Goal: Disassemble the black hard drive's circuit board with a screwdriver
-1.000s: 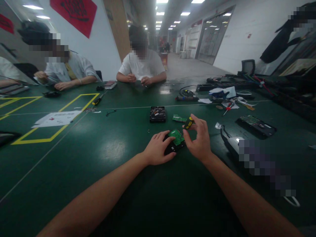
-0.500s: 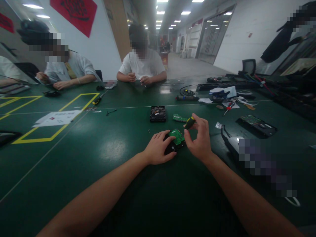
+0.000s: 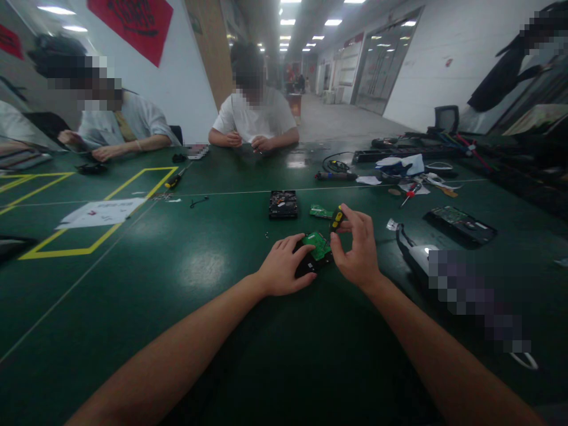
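Observation:
On the green table lies a hard drive [image 3: 314,264], its green circuit board [image 3: 316,244] facing up. My left hand [image 3: 285,264] is wrapped over the drive's left side, thumb along the near edge and fingers across the far edge and board. A black and yellow screwdriver [image 3: 337,219] is pinched in my right hand [image 3: 358,242], handle up and its shaft pointing down at the board's right edge. Whether the tip touches a screw I cannot tell. Just beyond lie a loose green circuit board [image 3: 320,211] and another hard drive [image 3: 283,204].
To the right are a third drive [image 3: 461,225], a power strip [image 3: 426,260] and a red screwdriver [image 3: 410,194]. Tiny screws [image 3: 267,235] lie left of the drives. Another yellow screwdriver [image 3: 176,178] and a paper sheet [image 3: 104,213] are farther left. Co-workers sit across the table.
The screwdriver's handle has turned and tipped slightly more upright in my right hand, showing its yellow patches. My left hand stays on the drive.

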The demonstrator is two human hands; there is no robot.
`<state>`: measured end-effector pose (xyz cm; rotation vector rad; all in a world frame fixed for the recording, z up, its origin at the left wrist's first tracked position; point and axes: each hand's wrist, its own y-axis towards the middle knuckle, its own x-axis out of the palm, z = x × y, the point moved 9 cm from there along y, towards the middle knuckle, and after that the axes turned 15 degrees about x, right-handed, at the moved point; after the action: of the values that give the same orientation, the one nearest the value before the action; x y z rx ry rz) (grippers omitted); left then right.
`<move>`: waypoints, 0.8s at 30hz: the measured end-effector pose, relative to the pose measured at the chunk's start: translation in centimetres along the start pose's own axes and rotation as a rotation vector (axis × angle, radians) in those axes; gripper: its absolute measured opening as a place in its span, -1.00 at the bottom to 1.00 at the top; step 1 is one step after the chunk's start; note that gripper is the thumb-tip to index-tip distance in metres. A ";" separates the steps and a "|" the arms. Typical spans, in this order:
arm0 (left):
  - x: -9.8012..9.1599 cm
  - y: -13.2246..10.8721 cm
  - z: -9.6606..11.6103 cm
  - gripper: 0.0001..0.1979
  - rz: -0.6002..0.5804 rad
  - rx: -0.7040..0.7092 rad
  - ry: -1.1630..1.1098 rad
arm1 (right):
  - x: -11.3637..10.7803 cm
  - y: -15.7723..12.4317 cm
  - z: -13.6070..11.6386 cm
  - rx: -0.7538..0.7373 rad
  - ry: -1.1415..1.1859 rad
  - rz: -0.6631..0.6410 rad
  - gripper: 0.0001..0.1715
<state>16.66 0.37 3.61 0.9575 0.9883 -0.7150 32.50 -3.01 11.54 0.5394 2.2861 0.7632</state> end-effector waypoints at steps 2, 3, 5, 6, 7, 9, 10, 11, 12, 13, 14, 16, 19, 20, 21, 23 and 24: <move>0.0 0.0 -0.1 -0.26 -0.003 0.000 -0.002 | -0.1 0.0 0.0 -0.002 0.003 0.008 -0.08; 0.0 -0.1 -0.1 -0.26 -0.005 0.001 -0.002 | -0.2 0.1 0.0 -0.002 0.005 0.015 -0.10; 0.0 -0.1 -0.1 -0.26 -0.005 0.004 0.003 | -0.3 0.1 0.1 -0.006 0.010 0.027 -0.14; 0.0 -0.1 -0.1 -0.26 -0.004 0.005 0.006 | -0.3 0.2 0.1 -0.009 0.011 0.034 -0.15; 0.0 -0.1 -0.1 -0.26 -0.002 0.006 0.009 | -0.4 0.2 0.1 -0.010 0.010 0.044 -0.17; 0.0 -0.1 -0.1 -0.26 -0.002 0.009 0.008 | -0.4 0.2 0.2 -0.009 0.003 0.051 -0.15; 0.0 -0.1 0.0 -0.26 -0.001 0.008 0.006 | -0.4 0.2 0.2 -0.006 0.001 0.049 -0.13; 0.0 -0.1 0.0 -0.26 0.000 0.007 0.005 | -0.3 0.2 0.2 -0.002 0.003 0.043 -0.10; 0.0 0.0 0.0 -0.26 0.002 0.006 0.005 | -0.3 0.2 0.1 0.001 0.007 0.032 -0.08; 0.0 0.0 0.0 -0.26 0.004 0.004 0.005 | -0.2 0.1 0.1 0.004 0.013 0.019 -0.06; 0.0 0.0 0.0 -0.27 0.004 0.004 0.005 | -0.1 0.1 0.0 0.004 0.020 0.008 -0.06; 0.0 0.0 0.0 -0.27 0.002 0.006 0.006 | -0.1 0.1 -0.1 -0.003 0.028 -0.005 -0.06; 0.0 0.0 0.0 -0.27 0.002 0.011 0.015 | -0.2 0.1 -0.3 -0.023 0.024 0.010 -0.09; -0.1 0.0 0.1 -0.27 0.003 0.012 0.017 | -0.3 0.1 -0.4 -0.030 0.020 0.020 -0.10; -0.1 0.0 0.1 -0.27 0.000 0.012 0.017 | -0.4 0.1 -0.4 -0.034 0.012 0.029 -0.12; 0.0 0.0 0.1 -0.27 -0.007 0.010 0.017 | -0.4 0.1 -0.4 -0.036 0.000 0.041 -0.14; 0.0 0.0 0.1 -0.26 -0.009 0.008 0.017 | -0.4 0.1 -0.3 -0.031 -0.004 0.042 -0.14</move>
<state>16.66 0.29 3.63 0.9678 1.0059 -0.7202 32.60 -3.27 11.99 0.5751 2.2616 0.8160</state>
